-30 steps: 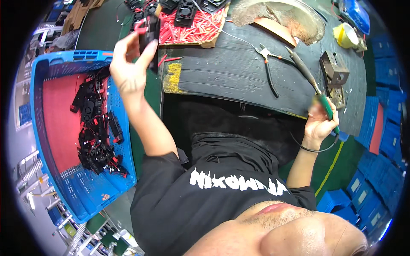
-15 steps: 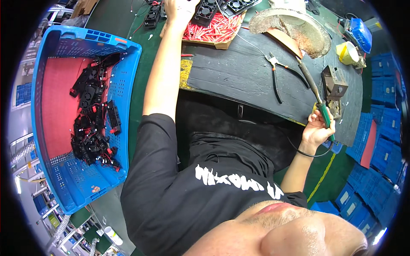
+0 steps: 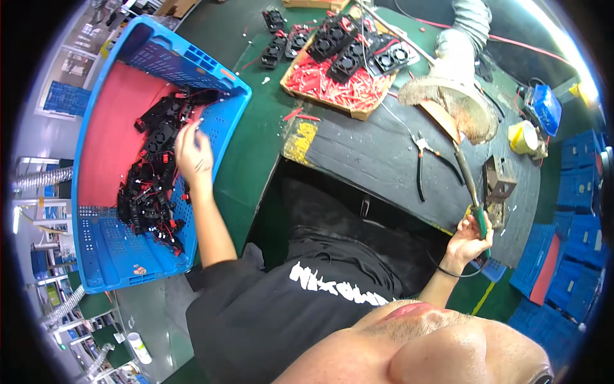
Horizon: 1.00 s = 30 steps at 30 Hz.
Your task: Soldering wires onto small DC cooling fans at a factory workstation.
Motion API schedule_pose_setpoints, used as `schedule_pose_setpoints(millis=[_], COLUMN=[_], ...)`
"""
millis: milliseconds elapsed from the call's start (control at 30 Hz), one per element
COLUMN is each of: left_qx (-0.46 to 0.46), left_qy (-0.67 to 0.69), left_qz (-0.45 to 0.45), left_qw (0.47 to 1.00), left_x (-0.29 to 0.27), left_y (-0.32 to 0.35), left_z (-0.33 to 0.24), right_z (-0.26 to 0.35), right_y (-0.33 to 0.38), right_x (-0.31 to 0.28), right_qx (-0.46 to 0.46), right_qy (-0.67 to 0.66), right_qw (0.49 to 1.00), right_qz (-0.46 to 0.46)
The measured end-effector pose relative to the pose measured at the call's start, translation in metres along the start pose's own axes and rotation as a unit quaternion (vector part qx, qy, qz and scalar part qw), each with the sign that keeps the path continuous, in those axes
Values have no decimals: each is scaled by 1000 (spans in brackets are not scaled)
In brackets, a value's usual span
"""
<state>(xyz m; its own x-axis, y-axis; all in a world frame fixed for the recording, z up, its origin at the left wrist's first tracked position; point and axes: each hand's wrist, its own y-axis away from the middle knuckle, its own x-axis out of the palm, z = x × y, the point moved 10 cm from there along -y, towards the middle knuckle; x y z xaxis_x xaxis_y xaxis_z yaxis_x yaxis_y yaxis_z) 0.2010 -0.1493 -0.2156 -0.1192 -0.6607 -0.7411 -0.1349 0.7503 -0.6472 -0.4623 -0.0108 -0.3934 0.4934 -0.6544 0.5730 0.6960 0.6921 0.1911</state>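
Observation:
My left hand (image 3: 194, 153) is over the right side of the blue crate (image 3: 220, 137), fingers apart and slightly curled, with nothing visible in them. Beside it, small black fans (image 3: 160, 137) with red and white connectors are heaped on the crate's red lining. In my right hand (image 3: 468, 244) is a soldering iron (image 3: 482, 224), gripped by its green handle. Its long metal shaft points up and away, the tip end near the round, crusted hood (image 3: 448, 96). The cord hangs in a loop below that hand.
A cardboard tray (image 3: 361, 114) of red sleeves carries several black fans (image 3: 348, 57); more fans (image 3: 275, 51) lie to its left. Pliers (image 3: 422, 144) with black handles rest on the dark bench. A metal block (image 3: 500, 179) and a yellow-white cup (image 3: 523, 137) stand at the right.
My left hand has moved from the fans at the tray down and left to the crate. The view has shifted, while my right hand keeps hold of the soldering iron.

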Motion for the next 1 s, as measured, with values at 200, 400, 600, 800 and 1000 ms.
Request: schedule_pose_setpoints(millis=[200, 400, 600, 800, 1000], left_qx=[-262, -256, -192, -154, -215], left_qy=[-432, -366, -269, -296, -311], left_qz=[71, 137, -21, -1, 216], left_qw=[860, 884, 943, 943, 900], left_x=[-49, -37, -81, -65, -29], left_y=[93, 68, 90, 77, 108], left_z=[191, 179, 183, 126, 129], right_z=[-7, 2, 1, 7, -5], right_y=[-4, -6, -8, -11, -15], right_x=[11, 3, 6, -2, 2], right_qx=[21, -14, -7, -37, -8], right_qy=[3, -8, 2, 33, 24], right_qw=[1000, 999, 999, 998, 998], right_qz=[19, 32, 44, 27, 54])
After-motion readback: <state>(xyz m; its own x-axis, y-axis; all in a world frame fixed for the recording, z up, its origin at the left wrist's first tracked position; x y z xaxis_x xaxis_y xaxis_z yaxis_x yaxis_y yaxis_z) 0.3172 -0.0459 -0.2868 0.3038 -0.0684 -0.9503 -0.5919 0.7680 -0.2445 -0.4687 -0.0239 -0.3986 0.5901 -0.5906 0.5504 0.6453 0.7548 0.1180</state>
